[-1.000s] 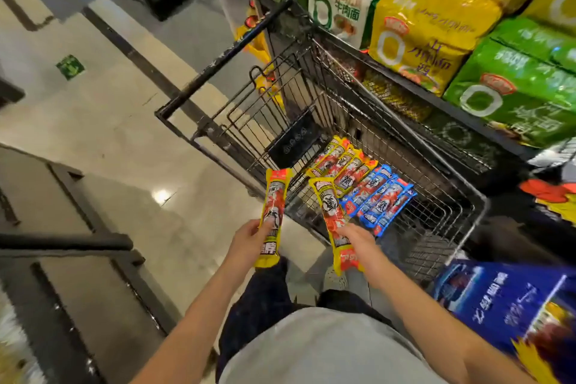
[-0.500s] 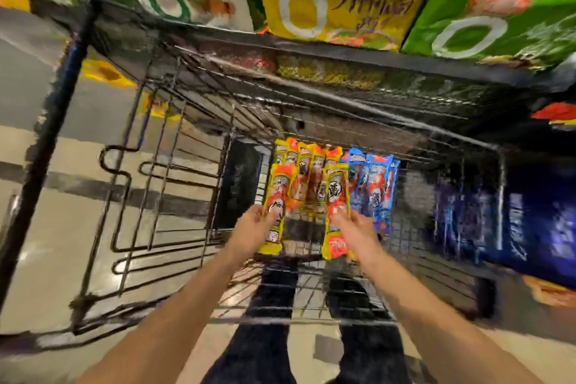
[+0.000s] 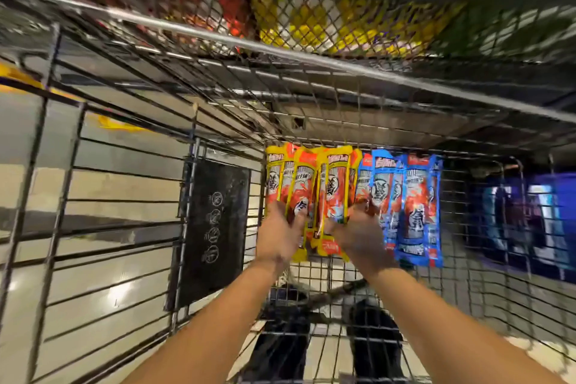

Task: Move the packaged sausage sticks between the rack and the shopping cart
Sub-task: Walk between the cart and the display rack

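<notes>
Two hands: my left hand (image 3: 282, 234) and right hand (image 3: 358, 235) close together, grip too blurred to tell
Yellow sausage packs (image 3: 335, 184): under my palms, inside cart (image 3: 311, 55)

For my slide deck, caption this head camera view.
Left hand and right hand hold yellow sausage packs beside blue packs in the cart.

A black placard (image 3: 215, 227) with four round white pictograms stands upright, leaning slightly. To the left of the placard spreads pale glossy floor tile (image 3: 124, 190), crossed by a dark stripe and dotted with light glints. Up and to its left lies a blurred yellow strip (image 3: 121, 123). High above and to its right, yellow bags (image 3: 311, 25) and an orange-red pack (image 3: 233, 14) show out of focus. Well to its right sit dark blue boxes (image 3: 530, 212). Below and to its right, two dark trouser legs (image 3: 371, 349) stand on the tile.
</notes>
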A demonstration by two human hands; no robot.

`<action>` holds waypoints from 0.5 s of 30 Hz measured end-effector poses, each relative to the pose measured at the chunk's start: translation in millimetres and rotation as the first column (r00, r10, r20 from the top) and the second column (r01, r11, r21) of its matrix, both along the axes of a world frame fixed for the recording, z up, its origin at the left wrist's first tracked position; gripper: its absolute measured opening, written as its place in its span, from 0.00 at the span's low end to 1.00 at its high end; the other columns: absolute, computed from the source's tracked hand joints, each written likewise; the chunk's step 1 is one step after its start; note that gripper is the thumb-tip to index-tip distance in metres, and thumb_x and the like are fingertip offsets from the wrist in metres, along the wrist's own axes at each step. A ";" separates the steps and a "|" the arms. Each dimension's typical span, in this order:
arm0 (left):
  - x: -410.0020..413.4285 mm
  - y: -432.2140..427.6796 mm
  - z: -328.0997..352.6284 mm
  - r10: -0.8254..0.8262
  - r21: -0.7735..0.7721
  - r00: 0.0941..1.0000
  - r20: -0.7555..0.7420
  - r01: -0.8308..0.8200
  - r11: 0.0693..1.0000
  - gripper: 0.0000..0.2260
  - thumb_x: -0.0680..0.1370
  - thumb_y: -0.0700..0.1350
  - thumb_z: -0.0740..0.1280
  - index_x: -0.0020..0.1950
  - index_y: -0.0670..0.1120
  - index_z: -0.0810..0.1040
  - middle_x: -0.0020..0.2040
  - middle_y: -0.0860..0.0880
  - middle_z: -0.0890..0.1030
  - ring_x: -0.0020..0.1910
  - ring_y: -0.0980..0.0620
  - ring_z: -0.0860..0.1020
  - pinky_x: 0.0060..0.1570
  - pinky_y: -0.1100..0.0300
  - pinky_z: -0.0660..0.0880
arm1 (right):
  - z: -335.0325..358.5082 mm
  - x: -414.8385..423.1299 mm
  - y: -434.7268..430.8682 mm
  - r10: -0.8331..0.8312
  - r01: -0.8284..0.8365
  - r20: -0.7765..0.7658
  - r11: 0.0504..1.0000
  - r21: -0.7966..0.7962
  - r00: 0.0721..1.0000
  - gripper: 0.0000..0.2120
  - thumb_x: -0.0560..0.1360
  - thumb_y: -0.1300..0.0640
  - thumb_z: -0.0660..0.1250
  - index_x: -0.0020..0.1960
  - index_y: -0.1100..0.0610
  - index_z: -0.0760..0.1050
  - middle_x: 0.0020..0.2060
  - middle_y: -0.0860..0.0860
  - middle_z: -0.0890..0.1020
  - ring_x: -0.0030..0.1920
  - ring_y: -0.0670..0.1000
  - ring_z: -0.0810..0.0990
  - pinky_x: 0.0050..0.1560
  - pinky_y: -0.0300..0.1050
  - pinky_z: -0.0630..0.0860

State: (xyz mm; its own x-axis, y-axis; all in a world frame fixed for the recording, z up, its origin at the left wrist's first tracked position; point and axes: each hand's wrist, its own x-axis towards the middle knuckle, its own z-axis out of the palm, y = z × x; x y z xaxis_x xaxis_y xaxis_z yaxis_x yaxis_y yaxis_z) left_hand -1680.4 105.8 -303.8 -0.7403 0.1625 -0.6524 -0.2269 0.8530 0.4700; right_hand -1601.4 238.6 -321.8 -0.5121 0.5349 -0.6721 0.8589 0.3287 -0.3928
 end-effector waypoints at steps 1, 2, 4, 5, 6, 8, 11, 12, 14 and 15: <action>0.0 2.1 -6.6 -0.017 -0.021 1.000 0.006 0.017 1.000 0.22 0.78 0.57 0.65 0.66 0.46 0.67 0.56 0.47 0.82 0.55 0.44 0.80 0.50 0.56 0.74 | -6.8 3.1 -4.2 0.001 -0.001 0.012 1.000 0.010 1.000 0.23 0.71 0.35 0.63 0.49 0.55 0.71 0.40 0.53 0.80 0.42 0.54 0.79 0.40 0.46 0.74; -0.2 4.1 -11.6 -0.046 -0.053 0.999 0.000 0.046 0.998 0.22 0.78 0.59 0.64 0.65 0.46 0.68 0.55 0.47 0.82 0.54 0.45 0.80 0.49 0.56 0.74 | -10.1 5.0 -8.0 0.001 -0.002 0.007 0.999 0.035 1.000 0.24 0.72 0.35 0.63 0.51 0.56 0.71 0.41 0.52 0.81 0.43 0.55 0.80 0.40 0.45 0.73; -0.6 5.8 -23.2 -0.144 -0.112 0.989 -0.025 0.140 0.984 0.22 0.78 0.61 0.63 0.61 0.46 0.72 0.52 0.47 0.81 0.51 0.46 0.80 0.48 0.55 0.75 | -15.2 7.0 -13.9 -0.021 0.021 0.002 0.998 0.060 1.000 0.21 0.75 0.38 0.64 0.52 0.57 0.71 0.41 0.51 0.81 0.43 0.55 0.80 0.40 0.44 0.72; -1.1 6.0 -27.9 -0.173 -0.130 0.984 -0.034 0.167 0.977 0.22 0.78 0.62 0.62 0.60 0.46 0.73 0.51 0.47 0.81 0.51 0.47 0.80 0.48 0.55 0.76 | -16.1 7.1 -16.3 -0.031 0.031 -0.012 0.997 0.064 0.999 0.19 0.76 0.40 0.65 0.52 0.56 0.71 0.41 0.50 0.81 0.42 0.54 0.79 0.39 0.44 0.71; -1.7 6.1 -31.9 -0.187 -0.141 0.982 -0.034 0.181 0.973 0.21 0.78 0.61 0.62 0.61 0.46 0.73 0.52 0.47 0.81 0.51 0.47 0.79 0.49 0.55 0.76 | -18.0 7.7 -18.5 -0.033 0.035 -0.029 0.997 0.071 0.999 0.18 0.76 0.41 0.66 0.50 0.55 0.70 0.39 0.50 0.80 0.41 0.53 0.79 0.39 0.44 0.71; -2.4 6.0 -36.4 -0.199 -0.162 0.979 -0.036 0.191 0.968 0.22 0.79 0.61 0.62 0.63 0.45 0.72 0.54 0.47 0.81 0.53 0.47 0.79 0.50 0.55 0.76 | -19.9 8.8 -23.3 -0.044 0.049 -0.057 0.995 0.088 0.997 0.17 0.76 0.41 0.66 0.49 0.54 0.69 0.37 0.49 0.80 0.39 0.52 0.79 0.39 0.46 0.75; -2.6 2.6 -37.3 -0.224 -0.141 0.972 -0.073 0.212 0.967 0.23 0.80 0.59 0.61 0.68 0.45 0.68 0.57 0.46 0.80 0.57 0.46 0.78 0.52 0.54 0.76 | -21.4 10.1 -27.1 -0.083 0.088 -0.091 0.994 0.058 0.992 0.16 0.76 0.41 0.66 0.49 0.53 0.69 0.36 0.48 0.80 0.38 0.50 0.79 0.42 0.49 0.79; -2.8 -0.2 -36.2 -0.233 -0.110 0.968 -0.089 0.223 0.969 0.23 0.80 0.58 0.61 0.69 0.45 0.67 0.58 0.46 0.79 0.58 0.46 0.78 0.53 0.53 0.77 | -20.5 10.6 -27.6 -0.091 0.096 -0.100 0.995 0.040 0.991 0.16 0.77 0.41 0.65 0.51 0.54 0.70 0.37 0.48 0.81 0.38 0.50 0.80 0.43 0.48 0.78; -3.5 -7.9 -32.8 -0.260 -0.037 0.957 -0.131 0.257 0.966 0.21 0.81 0.57 0.60 0.69 0.46 0.67 0.62 0.47 0.76 0.60 0.47 0.76 0.56 0.52 0.76 | -17.1 12.9 -24.8 -0.102 0.106 -0.101 0.994 0.031 0.990 0.18 0.77 0.42 0.64 0.57 0.56 0.72 0.42 0.50 0.83 0.42 0.53 0.80 0.44 0.47 0.76; -4.4 -11.9 -29.5 -0.272 -0.014 0.951 -0.147 0.272 0.962 0.20 0.81 0.56 0.59 0.69 0.47 0.68 0.64 0.48 0.75 0.61 0.48 0.76 0.58 0.53 0.75 | -14.0 14.3 -22.2 -0.106 0.109 -0.097 0.994 0.026 0.990 0.19 0.78 0.43 0.64 0.58 0.56 0.73 0.43 0.51 0.83 0.44 0.54 0.81 0.45 0.48 0.77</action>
